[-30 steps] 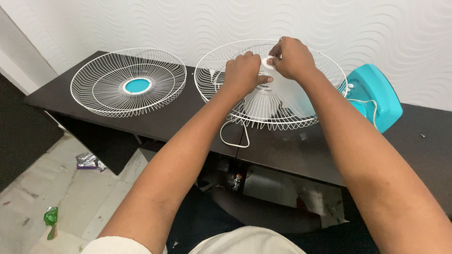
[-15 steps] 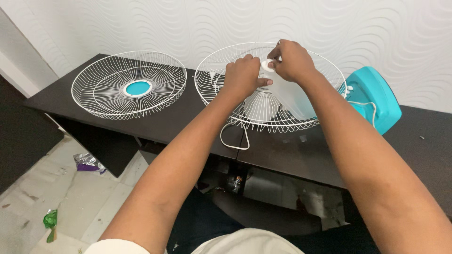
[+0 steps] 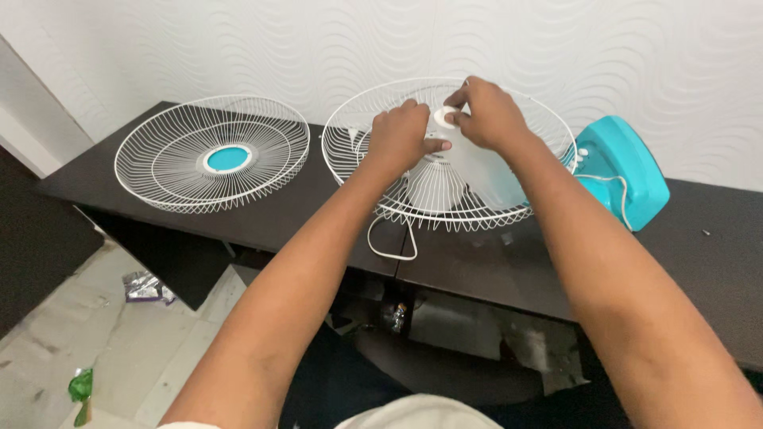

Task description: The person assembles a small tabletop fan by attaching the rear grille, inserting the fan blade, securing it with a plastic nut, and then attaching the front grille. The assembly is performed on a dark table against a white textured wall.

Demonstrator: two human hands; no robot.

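Observation:
A table fan lies on its back on the dark table (image 3: 302, 214), with its white rear wire guard (image 3: 354, 163) facing up. Inside the guard sits a translucent white fan blade (image 3: 485, 171). My left hand (image 3: 397, 135) grips the blade's hub area, fingers curled. My right hand (image 3: 485, 115) pinches a small round white cap (image 3: 443, 116) at the centre of the blade. The fan's teal base (image 3: 624, 175) sticks out to the right behind my right forearm.
The separate front wire guard (image 3: 211, 155), white with a teal centre disc, lies flat at the table's left. A white power cord (image 3: 389, 238) loops over the table's front edge. Scraps of wrapper (image 3: 143, 286) lie on the tiled floor below left.
Both hands stay at the fan's centre; my right hand's fingers have shifted a little around the white cap. The view has tilted slightly, so everything sits lower and further left.

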